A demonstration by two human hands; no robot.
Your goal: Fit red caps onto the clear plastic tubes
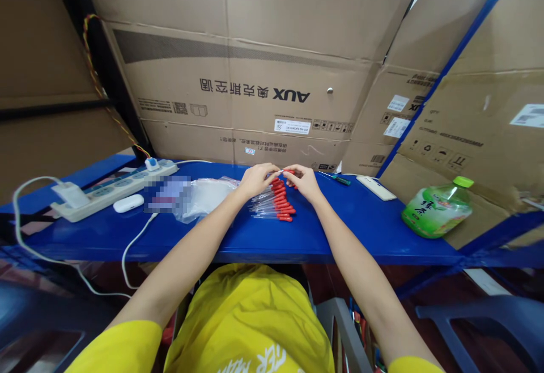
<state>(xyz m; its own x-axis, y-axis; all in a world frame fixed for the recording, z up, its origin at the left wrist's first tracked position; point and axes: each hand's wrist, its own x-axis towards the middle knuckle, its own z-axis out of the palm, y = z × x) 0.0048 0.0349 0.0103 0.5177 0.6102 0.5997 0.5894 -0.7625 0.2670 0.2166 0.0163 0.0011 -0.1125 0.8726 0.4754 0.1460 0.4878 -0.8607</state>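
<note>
My left hand [256, 180] and my right hand [306, 181] meet over the back half of the blue table, fingers pinched close together. Between them is a slim red-handled tool [288, 172]; my right fingers hold its red end, and my left fingers are closed at its other end. Just below my hands lies a row of similar red-handled pieces [280, 202] with thin, clear shafts pointing left. Whether those shafts are sleeves or part of the tools is too small to tell. A clear plastic bag [206, 196] lies left of the row, partly behind my left forearm.
A white power strip [123, 189] with cables and a white case [128, 203] occupy the table's left side. Rightward are a green-handled screwdriver [341, 179], a pale phone-like slab [375, 187] and a green-capped bottle [437, 208]. Cardboard sheets [255, 50] wall the back.
</note>
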